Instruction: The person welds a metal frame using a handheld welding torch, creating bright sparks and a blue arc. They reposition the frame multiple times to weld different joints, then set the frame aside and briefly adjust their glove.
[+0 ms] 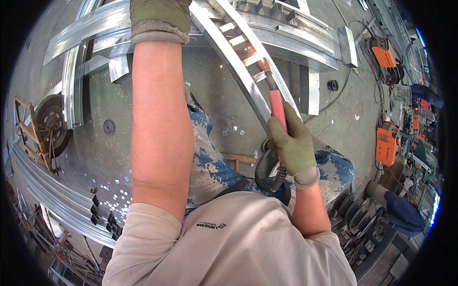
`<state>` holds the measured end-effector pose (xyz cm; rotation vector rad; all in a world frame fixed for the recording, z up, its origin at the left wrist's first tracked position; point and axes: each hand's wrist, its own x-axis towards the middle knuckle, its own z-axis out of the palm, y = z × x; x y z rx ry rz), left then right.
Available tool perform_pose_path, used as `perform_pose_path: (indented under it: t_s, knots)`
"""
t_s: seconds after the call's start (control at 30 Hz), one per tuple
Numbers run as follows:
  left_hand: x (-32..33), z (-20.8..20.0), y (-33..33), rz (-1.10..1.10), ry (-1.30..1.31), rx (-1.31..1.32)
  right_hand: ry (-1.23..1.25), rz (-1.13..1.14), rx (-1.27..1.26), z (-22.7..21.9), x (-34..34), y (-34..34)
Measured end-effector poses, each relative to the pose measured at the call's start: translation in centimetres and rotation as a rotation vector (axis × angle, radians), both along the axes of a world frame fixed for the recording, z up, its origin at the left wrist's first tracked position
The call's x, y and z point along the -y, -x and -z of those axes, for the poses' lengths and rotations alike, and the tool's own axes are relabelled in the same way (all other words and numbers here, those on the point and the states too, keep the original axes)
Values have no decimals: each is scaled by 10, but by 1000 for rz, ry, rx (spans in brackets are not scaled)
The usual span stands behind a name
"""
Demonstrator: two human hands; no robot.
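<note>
My right hand [296, 140], in an olive work glove, is closed around the red handle of a welding torch [277, 107]. The torch's tip glows orange beside a short crosspiece [252, 59] of a ladder-like metal frame [224, 53], with a few sparks nearby. A black ribbed cable [276, 180] curls down from the torch past my lap. At the upper edge, my gloved left hand [161, 16] reaches out over silvery metal beams [98, 28], just left of the frame. Its fingers are cut off by the picture's edge, so their grip is hidden.
Long beams [305, 40] cross beneath the frame. Stacked square tubes [62, 190] and a wheeled cart [50, 125] stand at left. Orange machines [385, 145] line the right side, with cables on the floor. Small metal offcuts [112, 195] are scattered about, and a small round tin [332, 85] stands right.
</note>
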<state>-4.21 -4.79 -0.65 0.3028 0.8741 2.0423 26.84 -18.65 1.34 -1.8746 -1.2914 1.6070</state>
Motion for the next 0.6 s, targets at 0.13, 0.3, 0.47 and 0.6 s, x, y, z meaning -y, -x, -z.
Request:
perform_pose_path:
  t_s: [0.13,0.3,0.47,0.6]
  knots:
    - [3,-7,-2,-19,12,6,-20,85,-73,-8,6,-12]
    - [-11,-4,-18,42,16,24,31,45,-16,-7,16,-24]
    - [-14,-10,-26,36,88,33,-9,-71,57,4,21,-26]
    - [-14,-10,-25,25,84,48,-140,-137,154,22,28,-28]
